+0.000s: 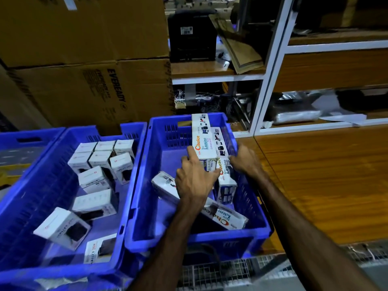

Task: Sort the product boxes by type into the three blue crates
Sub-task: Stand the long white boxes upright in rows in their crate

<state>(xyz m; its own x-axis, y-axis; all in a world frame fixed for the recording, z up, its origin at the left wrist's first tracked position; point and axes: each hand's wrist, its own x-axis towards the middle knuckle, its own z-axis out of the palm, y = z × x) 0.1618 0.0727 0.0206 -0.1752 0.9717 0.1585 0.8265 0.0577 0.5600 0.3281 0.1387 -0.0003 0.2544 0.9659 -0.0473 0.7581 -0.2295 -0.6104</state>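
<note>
— Sorting looks well along, by my guess; the middle crate (pixel 63 185) holds only small white boxes (pixel 94 179), the right crate (pixel 247 206) only long Choice boxes (pixel 227 219); the third crate (pixel 31 139) barely shows at far left.

— And the hands?

— Both reach into the right crate; the left hand (pixel 194 177) has fingers spread against one upright long box (pixel 203 143), the right hand (pixel 244 158) curls around its other side, squaring it to the wall.
</note>
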